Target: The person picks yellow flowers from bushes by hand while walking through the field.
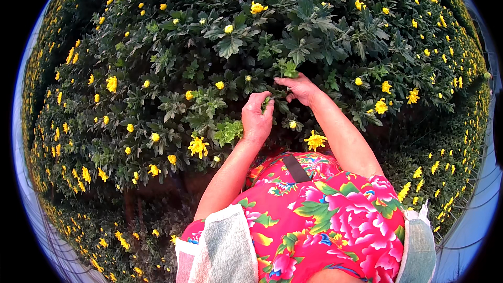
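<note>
My left hand (257, 118) is curled, pinching a small green sprig (266, 103) between thumb and forefinger. Just up and to the right, my right hand (301, 89) closes around a chrysanthemum stem topped by a light green leafy shoot (289, 68); the curled fingers partly hide the grip. Both hands work close together over the near side of a dense chrysanthemum bush (220, 106) with dark lobed leaves. Below the left hand is a pale green leaf cluster (228, 133). An open yellow bloom (315, 140) stands beneath the right forearm.
Yellow blooms and round buds (198, 146) dot the foliage all around. My red floral garment (314, 212) nearly touches the plants, and a towel (226, 243) hangs at my left side. Pale sheeting with curved ribs (471, 212) borders the field.
</note>
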Demonstrator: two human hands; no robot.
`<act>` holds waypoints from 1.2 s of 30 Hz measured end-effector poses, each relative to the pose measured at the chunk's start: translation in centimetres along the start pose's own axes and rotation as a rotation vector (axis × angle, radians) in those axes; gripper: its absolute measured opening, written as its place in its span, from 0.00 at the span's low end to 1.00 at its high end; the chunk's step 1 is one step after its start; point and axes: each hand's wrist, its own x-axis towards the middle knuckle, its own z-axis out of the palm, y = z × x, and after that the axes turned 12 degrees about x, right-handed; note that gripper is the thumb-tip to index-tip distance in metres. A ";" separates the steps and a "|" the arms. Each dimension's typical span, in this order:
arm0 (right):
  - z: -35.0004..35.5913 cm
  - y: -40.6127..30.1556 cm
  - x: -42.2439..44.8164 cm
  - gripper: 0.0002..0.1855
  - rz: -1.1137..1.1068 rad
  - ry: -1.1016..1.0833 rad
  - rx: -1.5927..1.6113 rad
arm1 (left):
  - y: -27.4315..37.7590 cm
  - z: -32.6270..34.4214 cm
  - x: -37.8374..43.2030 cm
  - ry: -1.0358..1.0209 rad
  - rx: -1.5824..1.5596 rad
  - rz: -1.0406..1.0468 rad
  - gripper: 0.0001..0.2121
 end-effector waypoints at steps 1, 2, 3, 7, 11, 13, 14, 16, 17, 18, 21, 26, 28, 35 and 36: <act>-0.3 0.4 0.4 0.14 -0.033 0.103 -0.057 | 0.0 -0.1 0.2 -0.017 -0.025 -0.002 0.10; -0.1 0.4 0.7 0.14 -0.066 0.198 -0.115 | -0.2 -0.3 0.2 -0.029 -0.044 -0.007 0.10; 0.2 -0.1 1.2 0.11 -0.017 0.350 -0.406 | -0.8 0.0 0.2 0.006 -0.035 0.031 0.08; -1.8 1.2 1.2 0.08 -0.320 0.601 -1.166 | -1.7 0.5 0.3 -0.090 -0.374 -0.255 0.06; -3.2 1.1 -0.2 0.14 -0.409 0.246 -0.860 | -2.0 0.5 1.1 -0.105 -0.378 -0.237 0.08; -0.5 -0.2 -2.2 0.15 -0.497 -0.031 -0.641 | -3.5 0.9 1.0 -0.055 -0.346 -0.178 0.09; 0.1 -0.8 -3.4 0.16 -0.541 -0.148 -0.525 | -2.9 1.0 1.2 -0.064 -0.264 -0.190 0.10; -0.3 -0.3 -3.4 0.16 -0.601 -0.205 -0.588 | -1.8 1.3 1.4 -0.078 -0.100 -0.213 0.12; -0.2 -0.1 -3.0 0.16 -0.613 -0.158 -0.653 | -1.4 1.0 1.5 -0.113 0.042 -0.174 0.14; -0.5 -0.1 -2.9 0.15 -0.619 -0.087 -0.610 | -0.9 0.7 1.7 -0.194 0.179 -0.130 0.14; -0.6 0.0 -2.8 0.15 -0.636 0.058 -0.521 | -0.6 0.7 1.9 -0.331 0.611 0.100 0.11; 0.3 0.4 -2.6 0.12 -0.698 0.136 -0.538 | 0.8 2.9 3.1 -0.543 1.037 0.274 0.07; 0.4 0.7 -2.5 0.12 -0.747 0.181 -0.553 | 1.2 3.4 3.8 -0.681 1.121 0.313 0.06; -1.7 -1.2 -3.9 0.13 -0.687 -0.034 -0.412 | 1.2 1.1 4.5 -0.759 0.972 0.033 0.10; -1.5 -2.6 -4.8 0.15 -0.645 -0.073 -0.378 | 2.1 0.1 4.9 -0.724 0.936 -0.006 0.10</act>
